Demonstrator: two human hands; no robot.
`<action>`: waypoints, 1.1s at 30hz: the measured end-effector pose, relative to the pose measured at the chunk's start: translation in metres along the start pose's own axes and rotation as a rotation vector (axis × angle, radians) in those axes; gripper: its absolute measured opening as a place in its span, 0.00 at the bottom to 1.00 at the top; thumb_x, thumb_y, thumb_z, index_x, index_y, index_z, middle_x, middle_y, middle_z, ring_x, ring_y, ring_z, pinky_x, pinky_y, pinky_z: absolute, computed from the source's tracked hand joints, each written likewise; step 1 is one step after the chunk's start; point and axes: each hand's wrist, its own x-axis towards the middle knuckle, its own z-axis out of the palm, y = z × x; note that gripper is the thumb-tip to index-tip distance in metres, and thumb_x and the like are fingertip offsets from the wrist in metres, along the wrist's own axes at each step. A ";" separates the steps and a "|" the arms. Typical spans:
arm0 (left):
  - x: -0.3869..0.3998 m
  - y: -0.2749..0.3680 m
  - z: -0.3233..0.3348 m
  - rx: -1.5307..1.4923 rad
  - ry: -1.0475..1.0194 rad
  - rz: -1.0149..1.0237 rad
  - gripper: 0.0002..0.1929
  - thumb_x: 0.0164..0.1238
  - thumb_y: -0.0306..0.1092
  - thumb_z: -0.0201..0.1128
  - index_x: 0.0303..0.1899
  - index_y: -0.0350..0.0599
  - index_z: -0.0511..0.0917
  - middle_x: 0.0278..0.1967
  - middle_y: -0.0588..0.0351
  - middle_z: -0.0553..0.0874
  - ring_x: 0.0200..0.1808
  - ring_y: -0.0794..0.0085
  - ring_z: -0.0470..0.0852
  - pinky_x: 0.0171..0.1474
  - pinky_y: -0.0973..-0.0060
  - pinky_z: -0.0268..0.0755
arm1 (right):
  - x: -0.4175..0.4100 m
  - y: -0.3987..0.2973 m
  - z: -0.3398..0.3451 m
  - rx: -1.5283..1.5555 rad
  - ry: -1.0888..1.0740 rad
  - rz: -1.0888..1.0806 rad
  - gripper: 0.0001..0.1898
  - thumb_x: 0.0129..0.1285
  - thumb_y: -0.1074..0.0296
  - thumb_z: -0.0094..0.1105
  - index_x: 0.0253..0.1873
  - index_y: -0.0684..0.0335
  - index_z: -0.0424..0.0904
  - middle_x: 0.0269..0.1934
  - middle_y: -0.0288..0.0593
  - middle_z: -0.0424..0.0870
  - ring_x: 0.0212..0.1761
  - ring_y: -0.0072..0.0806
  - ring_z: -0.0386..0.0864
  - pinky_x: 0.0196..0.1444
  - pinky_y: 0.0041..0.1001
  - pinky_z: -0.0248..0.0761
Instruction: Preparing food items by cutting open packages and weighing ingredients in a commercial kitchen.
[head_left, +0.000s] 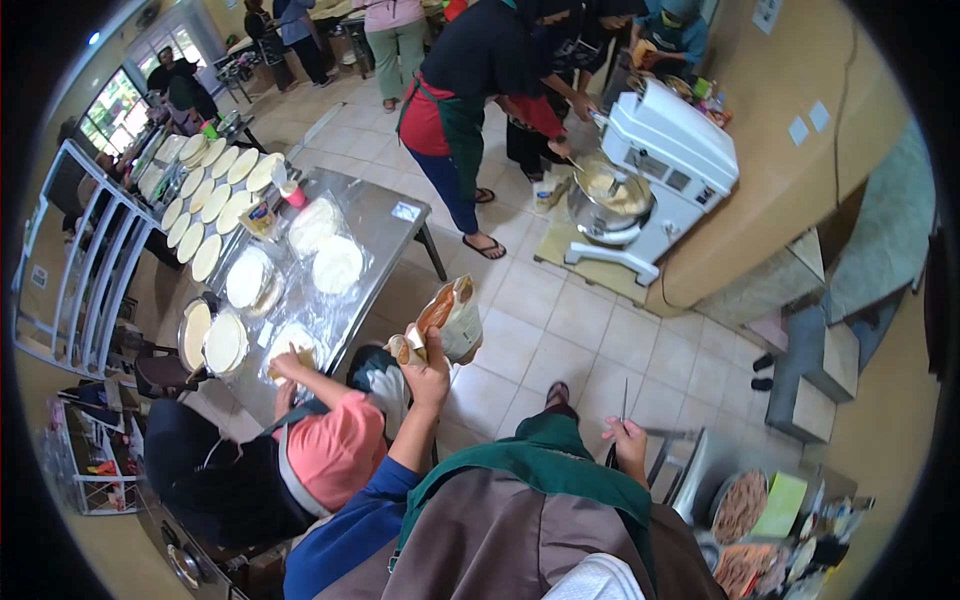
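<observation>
My left hand (429, 379) is raised before me, gripping an opened packet (461, 328) with a printed white side and an orange-brown inside. A folded flap of similar wrapping (405, 349) shows beside the thumb. My right hand (630, 445), lower and close to my green apron (525, 457), is closed around a pointed metal cutting tool (625, 401). Its narrow blade points away from me and a dark handle shows under the fingers. Whether it is a knife or scissors I cannot tell.
Beside me on the left, a seated person (330, 457) works at a steel table (375, 202) with stacked round flatbreads (225, 341). Ahead, a person (465, 112) reaches into a stand mixer's bowl (611, 217). A bowl of brown filling (741, 506) stands at right.
</observation>
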 end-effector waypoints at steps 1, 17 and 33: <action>0.019 -0.007 0.008 0.057 0.049 0.056 0.07 0.72 0.31 0.55 0.41 0.37 0.75 0.31 0.62 0.76 0.32 0.79 0.70 0.36 0.79 0.64 | 0.030 -0.006 0.003 0.026 -0.007 0.021 0.11 0.64 0.65 0.61 0.33 0.67 0.78 0.24 0.37 0.80 0.26 0.17 0.74 0.29 0.19 0.62; 0.222 -0.046 0.053 0.056 0.572 -0.017 0.12 0.72 0.31 0.55 0.50 0.33 0.75 0.45 0.55 0.81 0.45 0.75 0.77 0.50 0.77 0.68 | 0.383 -0.271 0.208 -0.847 -0.815 -0.636 0.17 0.60 0.53 0.59 0.32 0.64 0.77 0.23 0.49 0.78 0.26 0.46 0.77 0.30 0.38 0.68; 0.443 -0.127 0.067 0.067 0.656 -0.047 0.13 0.73 0.33 0.55 0.50 0.32 0.75 0.44 0.54 0.82 0.43 0.76 0.78 0.48 0.77 0.69 | 0.495 -0.376 0.366 -0.709 -0.990 -0.798 0.14 0.67 0.57 0.52 0.50 0.55 0.82 0.45 0.43 0.75 0.49 0.40 0.75 0.51 0.36 0.69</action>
